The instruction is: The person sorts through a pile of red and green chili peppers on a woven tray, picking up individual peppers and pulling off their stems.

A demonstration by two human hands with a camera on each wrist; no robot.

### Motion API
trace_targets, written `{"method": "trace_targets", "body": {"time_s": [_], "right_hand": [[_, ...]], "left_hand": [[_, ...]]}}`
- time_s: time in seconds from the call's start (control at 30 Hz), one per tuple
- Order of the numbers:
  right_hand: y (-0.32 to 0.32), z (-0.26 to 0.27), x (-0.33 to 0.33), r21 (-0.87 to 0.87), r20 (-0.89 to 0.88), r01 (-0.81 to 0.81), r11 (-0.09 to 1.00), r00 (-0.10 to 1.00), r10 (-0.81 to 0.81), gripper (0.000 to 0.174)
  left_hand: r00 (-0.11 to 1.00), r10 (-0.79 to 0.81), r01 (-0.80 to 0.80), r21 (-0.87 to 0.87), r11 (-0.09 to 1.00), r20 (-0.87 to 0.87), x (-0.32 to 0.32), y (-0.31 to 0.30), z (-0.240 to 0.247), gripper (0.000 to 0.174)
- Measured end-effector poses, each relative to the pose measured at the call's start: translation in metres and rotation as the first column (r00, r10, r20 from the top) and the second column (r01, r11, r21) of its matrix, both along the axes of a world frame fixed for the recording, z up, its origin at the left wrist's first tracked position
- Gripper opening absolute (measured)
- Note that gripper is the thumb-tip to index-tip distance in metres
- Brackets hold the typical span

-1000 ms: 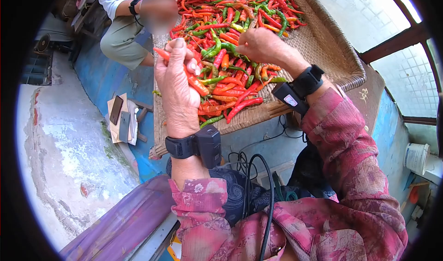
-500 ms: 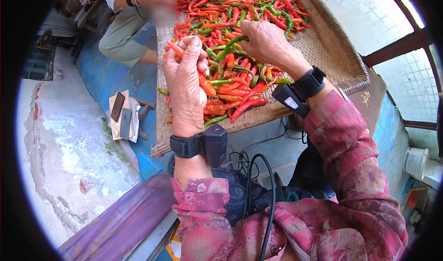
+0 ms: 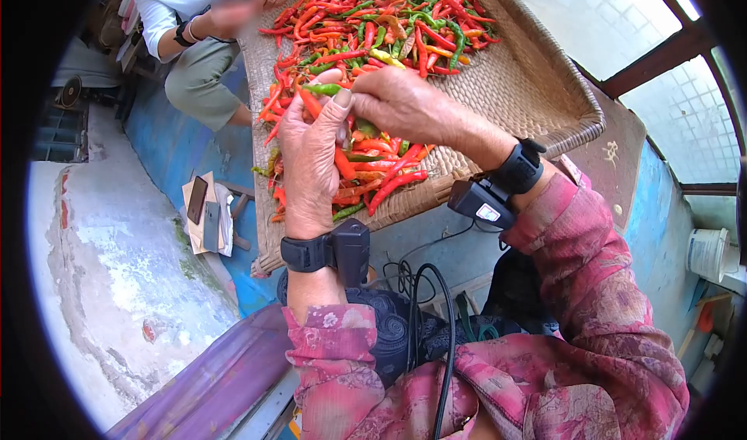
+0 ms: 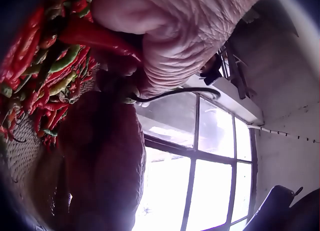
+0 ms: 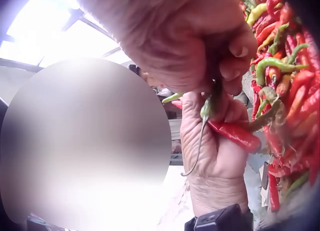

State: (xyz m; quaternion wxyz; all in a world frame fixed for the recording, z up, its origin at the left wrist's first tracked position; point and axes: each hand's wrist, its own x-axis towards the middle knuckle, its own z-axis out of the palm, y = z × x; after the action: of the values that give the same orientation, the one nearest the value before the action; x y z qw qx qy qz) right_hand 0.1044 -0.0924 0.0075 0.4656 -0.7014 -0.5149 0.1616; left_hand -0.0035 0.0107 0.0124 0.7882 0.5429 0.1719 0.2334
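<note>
The woven tray (image 3: pixel 537 78) is the largest thing here, straw-coloured and raised at the rim, its weave bare along the right side. Across its left and middle lies a thick pile of peppers (image 3: pixel 334 31), slender and tapering: mostly glossy red, with orange ones and scattered greens among them, some curved or hooked, a few yellowish, and some dull and wrinkled. Over the near left part of the pile the two hands meet. The left hand (image 3: pixel 311 160) is curled with its thumb uppermost, gripping a red pepper (image 5: pixel 236 135) against the palm; smooth, shiny and orange-red, it shows both above the thumb and below the fingers — whether that is one pepper or two, I cannot tell. The right hand (image 3: pixel 408 109) comes in from the right, fingers bent, and holds a green pepper (image 3: pixel 320 89) just at the left hand's thumb. A bright, pale-green length of it pokes out to the left, while its middle is hidden by the fingers. In the right wrist view a green cap (image 5: pixel 205 110) shows below the right fingers, with a long thin stem (image 5: pixel 199 148) hanging from it and hooking at the end.
</note>
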Motion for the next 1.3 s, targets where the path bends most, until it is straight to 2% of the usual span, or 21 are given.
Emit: {"method": "trace_targets", "body": {"time_s": [0.1, 0.23, 0.3, 0.33, 0.37, 0.4, 0.43, 0.5, 0.53, 0.57, 0.63, 0.77, 0.9, 0.97, 1.0, 1.03, 1.1, 1.13, 1.2, 1.27, 1.3], "right_hand": [[-0.005, 0.007, -0.005, -0.080, 0.056, -0.102, 0.992, 0.993, 0.106, 0.029], [-0.008, 0.011, 0.016, -0.206, 0.049, -0.108, 0.973, 0.992, 0.120, 0.030], [-0.009, 0.009, 0.031, -0.233, -0.064, 0.079, 0.969, 0.993, -0.096, 0.032], [-0.011, 0.010, 0.037, -0.126, -0.279, 0.164, 0.978, 0.941, -0.194, 0.033], [-0.011, 0.009, 0.042, -0.038, -0.490, 0.267, 0.963, 0.835, -0.251, 0.034], [-0.009, 0.008, 0.045, 0.028, -0.521, 0.394, 0.919, 0.790, -0.323, 0.036], [-0.009, 0.000, 0.049, 0.052, -0.452, 0.431, 0.901, 0.814, -0.364, 0.037], [0.005, -0.015, 0.046, -0.114, -0.242, 0.415, 0.903, 0.869, -0.430, 0.037], [0.006, -0.022, 0.037, -0.077, 0.098, 0.319, 0.945, 0.945, -0.311, 0.036], [0.006, -0.030, 0.025, -0.125, 0.171, 0.224, 0.967, 0.965, -0.201, 0.031], [0.015, -0.039, 0.010, -0.361, 0.331, 0.174, 0.916, 0.942, -0.048, 0.026], [0.022, -0.044, 0.004, -0.238, 0.284, 0.161, 0.958, 0.955, -0.089, 0.023], [0.024, -0.034, 0.013, -0.087, 0.330, 0.244, 0.966, 0.922, -0.203, 0.026], [0.017, -0.009, 0.010, -0.038, 0.117, 0.106, 0.994, 0.988, -0.101, 0.023], [0.016, -0.004, 0.003, -0.086, -0.464, 0.124, 0.989, 0.873, -0.150, 0.028], [0.014, 0.002, -0.002, -0.087, -0.465, 0.124, 0.988, 0.873, -0.151, 0.028], [0.007, 0.012, -0.010, -0.085, -0.609, -0.088, 0.992, 0.793, 0.018, 0.032], [0.005, 0.015, -0.013, -0.062, -0.604, -0.181, 0.982, 0.790, 0.107, 0.035], [0.007, 0.008, -0.015, -0.074, -0.610, -0.228, 0.971, 0.780, 0.137, 0.038], [0.006, 0.007, -0.014, -0.062, -0.603, -0.244, 0.968, 0.782, 0.159, 0.038], [0.006, 0.009, -0.013, -0.142, -0.479, -0.218, 0.966, 0.869, 0.125, 0.034]], "left_hand": [[0.998, 0.054, -0.052, 0.083, 0.995, -0.032, -0.003, 0.000, 0.000, 0.020], [0.982, 0.183, -0.186, 0.081, 0.979, 0.037, -0.005, 0.015, -0.001, 0.016], [0.953, 0.284, -0.281, -0.042, 0.959, 0.104, -0.008, 0.025, 0.000, 0.017], [0.956, 0.272, -0.262, -0.098, 0.960, 0.112, -0.010, 0.029, 0.002, 0.018], [0.954, 0.278, -0.267, -0.098, 0.959, 0.114, -0.011, 0.029, 0.002, 0.018], [0.959, 0.267, -0.256, -0.107, 0.961, 0.095, -0.011, 0.026, 0.005, 0.018], [0.964, 0.254, -0.244, -0.116, 0.963, 0.076, -0.011, 0.023, 0.006, 0.018], [0.970, 0.236, -0.228, -0.111, 0.967, 0.063, -0.010, 0.020, 0.005, 0.016], [0.975, 0.212, -0.211, -0.022, 0.977, 0.062, -0.009, 0.018, 0.005, 0.015], [0.980, 0.188, -0.192, 0.068, 0.979, 0.060, -0.008, 0.016, 0.006, 0.014], [0.977, 0.205, -0.209, 0.094, 0.973, 0.051, -0.008, 0.013, 0.006, 0.015], [0.974, 0.216, -0.220, 0.050, 0.974, 0.068, -0.008, 0.015, 0.005, 0.013], [0.971, 0.230, -0.233, 0.042, 0.971, 0.062, -0.010, 0.017, 0.004, 0.014], [0.971, 0.232, -0.236, 0.070, 0.969, 0.067, -0.010, 0.018, 0.003, 0.016], [0.971, 0.232, -0.236, 0.069, 0.969, 0.067, -0.009, 0.018, 0.002, 0.016], [0.976, 0.211, -0.215, 0.071, 0.974, 0.055, -0.008, 0.016, 0.001, 0.018], [0.982, 0.185, -0.187, 0.073, 0.980, 0.042, -0.006, 0.011, 0.002, 0.020], [0.987, 0.158, -0.157, 0.107, 0.982, -0.005, -0.006, 0.008, 0.006, 0.019], [0.988, 0.145, -0.134, 0.199, 0.971, -0.044, -0.008, 0.006, 0.006, 0.017], [0.983, 0.181, -0.178, 0.159, 0.971, -0.010, -0.005, 0.005, 0.000, 0.017], [0.974, 0.226, -0.227, 0.115, 0.967, 0.025, -0.003, 0.005, -0.001, 0.017]]}}
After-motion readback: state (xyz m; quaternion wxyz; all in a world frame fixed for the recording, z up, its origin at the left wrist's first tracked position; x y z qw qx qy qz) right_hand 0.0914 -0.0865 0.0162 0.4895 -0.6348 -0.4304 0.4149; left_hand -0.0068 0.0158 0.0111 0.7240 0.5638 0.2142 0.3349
